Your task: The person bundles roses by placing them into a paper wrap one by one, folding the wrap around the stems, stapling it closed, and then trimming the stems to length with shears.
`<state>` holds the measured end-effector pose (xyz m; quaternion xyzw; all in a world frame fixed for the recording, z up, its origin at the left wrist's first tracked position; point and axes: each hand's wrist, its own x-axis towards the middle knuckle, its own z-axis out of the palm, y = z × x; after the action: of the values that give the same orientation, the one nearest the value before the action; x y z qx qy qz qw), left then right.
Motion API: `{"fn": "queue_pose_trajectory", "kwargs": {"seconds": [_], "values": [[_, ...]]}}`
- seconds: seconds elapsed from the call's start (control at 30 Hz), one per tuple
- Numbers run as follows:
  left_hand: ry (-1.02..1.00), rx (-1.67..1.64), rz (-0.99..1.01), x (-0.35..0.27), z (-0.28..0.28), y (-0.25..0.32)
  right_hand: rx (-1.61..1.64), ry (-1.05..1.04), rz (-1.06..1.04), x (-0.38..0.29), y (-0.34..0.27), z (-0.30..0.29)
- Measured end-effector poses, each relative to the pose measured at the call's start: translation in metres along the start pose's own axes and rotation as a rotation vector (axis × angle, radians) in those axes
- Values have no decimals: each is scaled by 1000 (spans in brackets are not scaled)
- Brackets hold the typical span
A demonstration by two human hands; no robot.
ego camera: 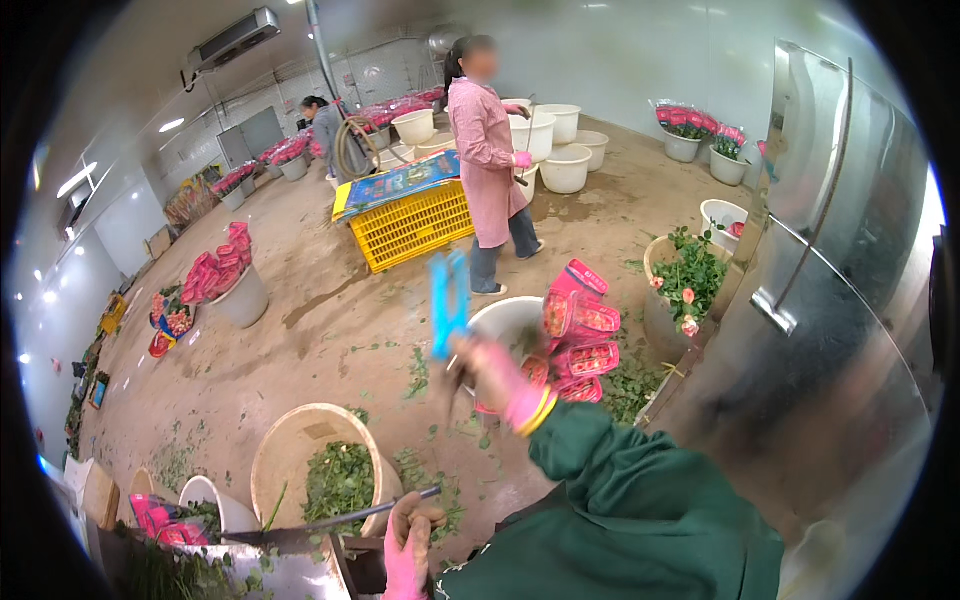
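Note:
My right hand (493, 373), in a soiled pink glove with a yellow band at the wrist, is raised at the middle of the view. It holds a blue plastic tool (450, 304) with two parallel bars, blurred by motion. Just behind it stands a white bucket (504, 313) with pink-wrapped rose bunches (577, 322) leaning over its right side. Low in the view, my left hand (414, 529), also gloved, has its fingers closed around a thin dark metal rod (367, 512). The rod slants over a metal bench (296, 574) and in front of a large tub (266, 457) holding green leaves.
A person in a pink coat (484, 150) stands beyond, by a yellow crate (412, 229). Another person (326, 135) is farther back. At right are a tub of loose roses (664, 307) and a metal panel (840, 225). Leaf scraps litter the floor (330, 337).

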<state>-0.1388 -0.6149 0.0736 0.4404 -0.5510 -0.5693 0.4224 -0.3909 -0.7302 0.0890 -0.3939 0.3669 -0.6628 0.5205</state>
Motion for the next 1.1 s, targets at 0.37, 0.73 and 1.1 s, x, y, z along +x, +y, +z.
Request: {"fn": "queue_pose_trajectory", "kwargs": {"seconds": [0.37,0.73,1.1], "values": [[-107,310,150,29,-8,-86,232,736,-311,72,-128,-252],[-80,267,-119,76,1,-61,185,943,-413,35,-139,-282],[-166,113,-329,101,-18,-108,209,960,-464,13,-154,-278]]}}
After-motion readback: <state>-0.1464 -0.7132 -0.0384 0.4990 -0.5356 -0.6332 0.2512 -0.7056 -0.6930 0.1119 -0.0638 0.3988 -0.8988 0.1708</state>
